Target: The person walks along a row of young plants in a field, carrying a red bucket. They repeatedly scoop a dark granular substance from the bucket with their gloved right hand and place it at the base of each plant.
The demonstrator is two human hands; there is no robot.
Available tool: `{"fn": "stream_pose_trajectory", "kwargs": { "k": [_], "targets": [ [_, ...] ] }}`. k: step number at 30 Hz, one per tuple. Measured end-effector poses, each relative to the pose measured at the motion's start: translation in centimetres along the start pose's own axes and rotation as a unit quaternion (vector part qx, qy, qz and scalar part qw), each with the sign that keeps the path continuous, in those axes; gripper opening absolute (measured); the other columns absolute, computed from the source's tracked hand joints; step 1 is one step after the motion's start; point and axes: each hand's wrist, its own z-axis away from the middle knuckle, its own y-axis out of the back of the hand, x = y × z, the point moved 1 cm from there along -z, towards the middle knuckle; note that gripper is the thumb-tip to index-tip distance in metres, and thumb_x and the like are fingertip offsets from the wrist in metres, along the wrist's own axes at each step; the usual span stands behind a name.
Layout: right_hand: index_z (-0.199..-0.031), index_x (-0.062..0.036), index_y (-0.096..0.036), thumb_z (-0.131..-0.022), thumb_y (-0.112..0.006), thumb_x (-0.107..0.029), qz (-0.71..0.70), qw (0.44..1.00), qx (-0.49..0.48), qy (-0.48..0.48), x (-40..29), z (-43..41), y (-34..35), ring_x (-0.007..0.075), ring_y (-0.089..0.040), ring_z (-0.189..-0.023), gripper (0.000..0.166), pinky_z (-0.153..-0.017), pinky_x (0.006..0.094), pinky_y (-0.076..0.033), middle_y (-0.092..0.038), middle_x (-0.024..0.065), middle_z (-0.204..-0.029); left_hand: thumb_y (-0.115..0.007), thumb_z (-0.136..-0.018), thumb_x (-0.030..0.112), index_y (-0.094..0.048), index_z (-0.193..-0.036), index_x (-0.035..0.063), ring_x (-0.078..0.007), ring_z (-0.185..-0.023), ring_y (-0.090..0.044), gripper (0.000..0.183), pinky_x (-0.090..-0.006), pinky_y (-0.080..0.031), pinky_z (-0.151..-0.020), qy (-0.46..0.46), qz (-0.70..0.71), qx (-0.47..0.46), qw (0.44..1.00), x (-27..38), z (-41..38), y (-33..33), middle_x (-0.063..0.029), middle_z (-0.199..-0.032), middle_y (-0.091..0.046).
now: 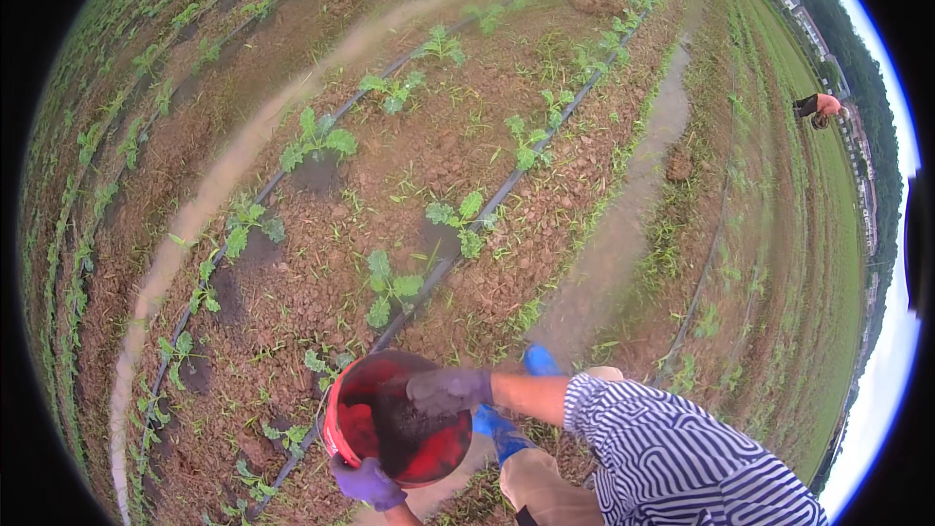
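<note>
A red bucket [334, 416] with dark granular material [398, 427] inside is tilted at the lower middle of the view. My left hand [369, 482], in a purple glove, grips the bucket's lower left rim. Over the bucket's mouth, at the dark material, is my right hand [449, 391], in a dirt-covered glove; its fingertips are too blurred to tell whether they hold any. Beside the bucket, young kale plants [391, 288] grow along a black drip line [438, 274]. Dark patches [437, 239] lie on the soil near several plants.
A water-filled furrow [606, 256] runs right of the near bed, and a muddy furrow [219, 175] lies to the left. My blue boots [540, 360] stand by the near furrow. Another person [818, 106] bends over at the far right. More crop rows extend on both sides.
</note>
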Motion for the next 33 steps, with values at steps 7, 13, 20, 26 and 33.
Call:
{"fn": "stream_pose_trajectory", "kwargs": {
  "k": [7, 13, 20, 26, 33],
  "targets": [
    [-0.116, -0.0064, -0.050, -0.083, -0.065, -0.033, -0.036, 0.937, 0.256, 0.234, -21.9, 8.6, 8.7, 0.0151, -0.056, -0.078, 0.044, -0.059, 0.0273, -0.045, -0.056, 0.0032, -0.088, -0.058, -0.049, 0.005, -0.055, -0.108, -0.0081, -0.0298, -0.092, -0.058, 0.061, -0.0364, -0.045, -0.087, -0.026, 0.061, 0.000, 0.998, -2.4, 0.2, -0.2, -0.0170, -0.100, -0.060],
    [-0.075, -0.0115, -0.054, -0.088, -0.054, -0.018, 0.013, 0.886, 0.391, 0.249, -34.3, 10.3, 24.2, 0.0128, -0.042, -0.041, 0.014, -0.037, 0.0260, -0.031, -0.047, -0.0028, -0.054, -0.062, -0.052, 0.016, -0.054, -0.116, -0.0066, -0.0338, -0.095, -0.058, 0.068, -0.0398, -0.045, -0.087, -0.039, -0.042, 0.008, 0.998, 1.9, 7.3, -1.1, -0.0228, -0.109, -0.060],
    [-0.088, -0.0051, -0.059, -0.087, -0.055, -0.019, 0.170, 0.667, 0.643, 0.337, -41.7, 15.5, 30.1, 0.0136, -0.052, -0.051, 0.015, -0.048, 0.0257, -0.043, -0.058, 0.0044, -0.068, -0.060, -0.057, 0.005, -0.056, -0.114, -0.0087, -0.0292, -0.093, -0.060, 0.059, -0.0376, -0.046, -0.088, 0.056, -0.038, -0.020, 0.998, 16.8, 14.9, -8.0, -0.0212, -0.109, -0.062],
    [-0.103, -0.0050, -0.059, -0.090, -0.054, -0.023, 0.246, 0.893, 0.373, 0.057, -32.1, 12.6, 8.1, 0.0141, -0.059, -0.073, 0.023, -0.066, 0.0282, -0.048, -0.062, 0.0051, -0.083, -0.054, -0.056, 0.001, -0.055, -0.102, -0.0086, -0.0266, -0.081, -0.058, 0.047, -0.0333, -0.046, -0.082, 0.032, 0.046, 0.024, 0.998, 22.7, 16.7, -11.8, -0.0147, -0.091, -0.061],
    [-0.115, -0.0089, -0.059, -0.076, -0.060, -0.026, 0.826, 0.545, 0.144, -0.019, -19.4, 9.6, 14.3, 0.0387, -0.055, -0.104, 0.042, -0.089, 0.0440, -0.045, -0.057, 0.0200, -0.113, -0.063, -0.049, 0.007, -0.055, -0.109, -0.0066, -0.0368, -0.093, -0.060, 0.062, -0.0396, -0.045, -0.086, -0.013, 0.027, -0.038, 0.999, 25.5, 19.9, -20.4, -0.0207, -0.097, -0.063]
  ]
}}
